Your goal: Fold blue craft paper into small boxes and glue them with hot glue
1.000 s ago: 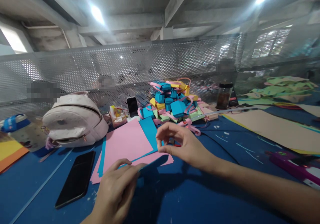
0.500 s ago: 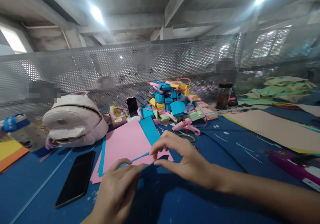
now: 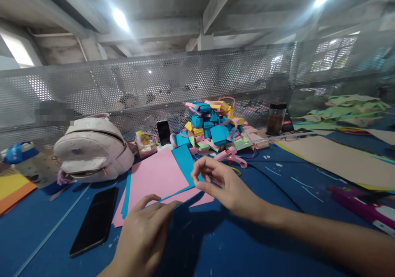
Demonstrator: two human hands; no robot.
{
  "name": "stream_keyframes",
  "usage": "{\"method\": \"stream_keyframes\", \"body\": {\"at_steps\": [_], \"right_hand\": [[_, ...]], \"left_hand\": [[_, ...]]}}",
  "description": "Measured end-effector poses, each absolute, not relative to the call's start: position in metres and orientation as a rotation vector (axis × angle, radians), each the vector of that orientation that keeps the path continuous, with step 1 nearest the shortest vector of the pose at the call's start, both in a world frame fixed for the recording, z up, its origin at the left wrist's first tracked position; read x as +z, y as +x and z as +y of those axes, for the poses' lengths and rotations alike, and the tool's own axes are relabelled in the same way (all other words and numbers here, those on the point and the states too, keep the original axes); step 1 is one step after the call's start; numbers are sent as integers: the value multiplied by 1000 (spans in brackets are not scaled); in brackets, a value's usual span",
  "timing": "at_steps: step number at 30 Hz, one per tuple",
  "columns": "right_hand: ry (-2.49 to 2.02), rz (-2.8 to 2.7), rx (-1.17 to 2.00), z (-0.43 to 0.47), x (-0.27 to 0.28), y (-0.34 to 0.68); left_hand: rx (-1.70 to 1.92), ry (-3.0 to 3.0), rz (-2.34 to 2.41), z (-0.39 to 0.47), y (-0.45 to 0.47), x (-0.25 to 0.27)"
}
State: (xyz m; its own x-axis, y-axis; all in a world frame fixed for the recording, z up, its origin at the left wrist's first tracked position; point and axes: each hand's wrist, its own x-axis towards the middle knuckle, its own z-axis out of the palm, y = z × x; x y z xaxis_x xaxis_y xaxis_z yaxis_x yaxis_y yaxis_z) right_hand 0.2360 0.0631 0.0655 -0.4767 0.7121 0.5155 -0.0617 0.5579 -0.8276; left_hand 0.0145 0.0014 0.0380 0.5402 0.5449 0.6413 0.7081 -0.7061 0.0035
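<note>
My left hand [image 3: 143, 227] is closed on a thin piece of blue paper [image 3: 189, 203], gripping its near end between thumb and fingers. The paper is seen almost edge-on and blends with the blue table, so its full shape is hard to make out. At its far end, my right hand [image 3: 220, 184] is pinched, thumb against curled fingers. Just beyond both hands lies a stack of pink sheets [image 3: 157, 174] and blue sheets [image 3: 184, 161]. Behind the right hand rests a pink glue gun [image 3: 230, 157], partly covered by it.
A pile of small blue and yellow paper boxes [image 3: 219, 133] stands behind. To the left are a black phone [image 3: 95, 221], a white backpack [image 3: 92, 153] and a bottle [image 3: 33, 166]. On the right lie beige sheets [image 3: 333, 157], a purple device [image 3: 361, 205] and a dark jar [image 3: 275, 120].
My right hand has moved slightly up and away from my left hand, along the blue paper. The left hand has stayed nearly in place.
</note>
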Motion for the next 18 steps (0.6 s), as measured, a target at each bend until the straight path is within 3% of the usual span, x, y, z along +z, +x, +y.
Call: {"method": "stream_keyframes", "body": {"at_steps": [12, 18], "right_hand": [[-506, -2019, 775, 67, 60, 239], [-532, -1910, 938, 68, 63, 238]], "left_hand": [[-1030, -2509, -1157, 1, 11, 36], [-1045, -2598, -1091, 0, 14, 39]]}}
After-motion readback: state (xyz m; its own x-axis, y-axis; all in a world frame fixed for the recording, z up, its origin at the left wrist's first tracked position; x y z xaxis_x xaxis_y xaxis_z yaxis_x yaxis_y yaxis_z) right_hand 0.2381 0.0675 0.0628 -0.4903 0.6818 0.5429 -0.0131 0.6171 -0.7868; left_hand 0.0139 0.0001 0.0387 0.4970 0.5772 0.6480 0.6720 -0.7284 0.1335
